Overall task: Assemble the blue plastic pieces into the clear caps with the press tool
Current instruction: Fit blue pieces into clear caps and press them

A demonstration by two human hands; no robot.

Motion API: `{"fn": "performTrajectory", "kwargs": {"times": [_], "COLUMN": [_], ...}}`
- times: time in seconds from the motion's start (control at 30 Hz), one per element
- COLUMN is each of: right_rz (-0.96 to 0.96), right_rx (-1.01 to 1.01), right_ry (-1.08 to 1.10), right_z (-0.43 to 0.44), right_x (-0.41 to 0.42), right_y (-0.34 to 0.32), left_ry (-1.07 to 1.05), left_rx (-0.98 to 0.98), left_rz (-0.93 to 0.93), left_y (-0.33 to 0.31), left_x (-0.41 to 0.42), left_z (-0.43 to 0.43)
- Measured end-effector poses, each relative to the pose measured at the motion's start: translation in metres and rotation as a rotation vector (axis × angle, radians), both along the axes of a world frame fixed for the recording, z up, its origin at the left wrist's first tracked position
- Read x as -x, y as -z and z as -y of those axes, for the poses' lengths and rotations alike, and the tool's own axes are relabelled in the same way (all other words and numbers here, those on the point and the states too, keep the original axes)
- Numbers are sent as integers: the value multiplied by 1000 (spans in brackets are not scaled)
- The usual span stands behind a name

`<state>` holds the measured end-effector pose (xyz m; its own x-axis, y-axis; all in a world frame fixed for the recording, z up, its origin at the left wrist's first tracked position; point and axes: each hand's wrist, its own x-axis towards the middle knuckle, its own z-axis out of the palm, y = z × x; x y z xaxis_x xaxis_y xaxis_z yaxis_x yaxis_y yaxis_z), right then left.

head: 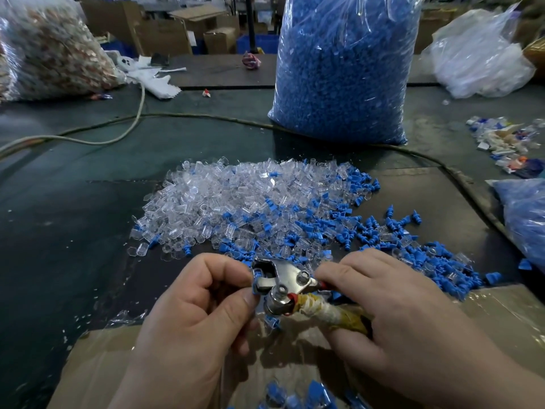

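The blue piece (256, 283) sits right at the metal nose of the tool (283, 283), pinched there by the left hand (194, 308). The right hand (392, 305) is wrapped round the taped handles. All that's over a box (97, 364). Just past it on the table (73, 202) is a heap of caps (236, 196), with loose pieces (368, 228) mixed in on the right. A big bag (345, 69) of blue stuff stands behind.

**Two bare hands, forearms uncovered**

The left hand (194, 302) lies left of the press tool (283, 281) and the right hand (392, 302) lies right of it. Both are bare. Below the tool, bare wrists and forearms run to the lower edge of the view, the skin plain and unmarked.
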<state>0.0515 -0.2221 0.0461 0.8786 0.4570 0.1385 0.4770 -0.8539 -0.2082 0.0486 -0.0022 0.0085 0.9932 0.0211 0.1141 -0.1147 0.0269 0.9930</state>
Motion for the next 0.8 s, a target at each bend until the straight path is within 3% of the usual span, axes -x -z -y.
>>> {"fn": "performTrajectory", "kwargs": {"times": [0.13,0.27,0.53,0.7,0.8], "right_rz": [29,45,71,82,91], "right_rx": [-20,-63,-12,119,109], "right_ry": [1,14,146,233,228], "right_z": [-4,-2,4,0,-4], "right_x": [-2,-4,-9,-19,-21], "right_y": [1,6,11,15,16], "left_ry": [-21,-60,-116,8,-29], "left_rx": [40,-85,-167,-240,-258], "left_rz": [6,3,-85,-140,-165], "left_y": [-3,-2,5,-1,-6], "left_x": [0,0,-4,2,5], "left_z": [0,0,-8,-1,3]}}
